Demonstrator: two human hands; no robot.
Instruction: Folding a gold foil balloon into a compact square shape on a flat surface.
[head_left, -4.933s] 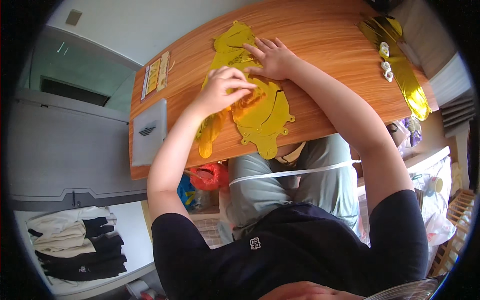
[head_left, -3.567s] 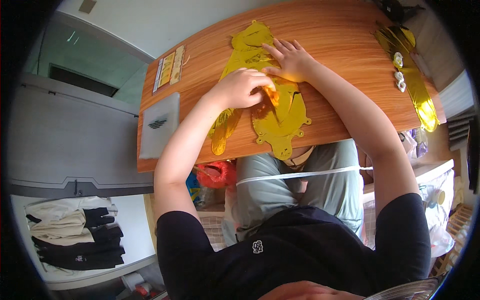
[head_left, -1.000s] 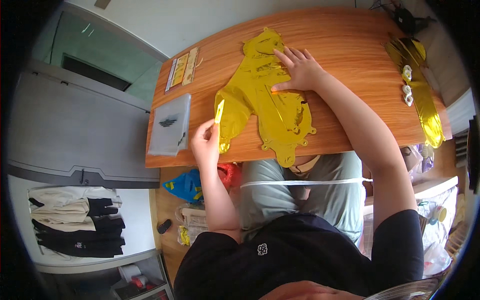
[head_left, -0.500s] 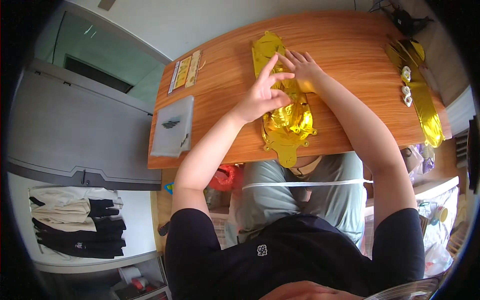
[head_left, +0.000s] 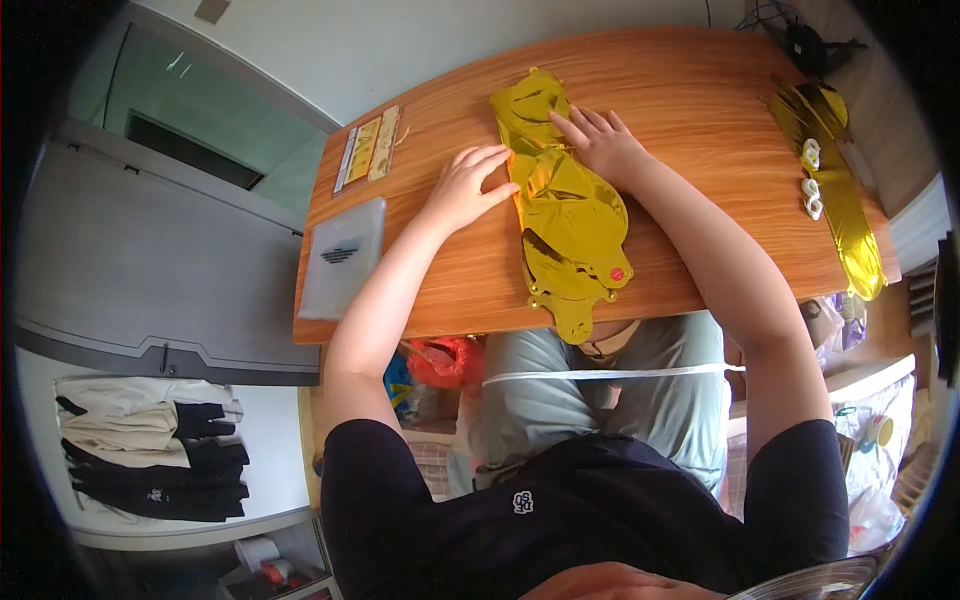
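Observation:
A flat gold foil balloon (head_left: 575, 222) lies lengthwise on the wooden table, its lower tab hanging over the front edge. Small round tabs stick out along its border, and a red spot marks its lower right part. My left hand (head_left: 470, 188) rests at the balloon's left edge, fingers apart, the tips touching the foil. On the opposite side my right hand (head_left: 608, 148) lies with spread fingers, thumb side on the foil's right edge. Neither hand grips anything.
A second gold foil piece (head_left: 835, 190) lies along the table's right side, with small white coils (head_left: 812, 185) on it. At the left are a translucent plastic case (head_left: 342, 258) and a printed card pack (head_left: 368, 152). A black object with cables (head_left: 808, 45) stands at the far right corner.
My left hand has moved from above the balloon to its left edge. The crumpled, folded foil now lies spread out flatter and wider. My right hand has barely moved.

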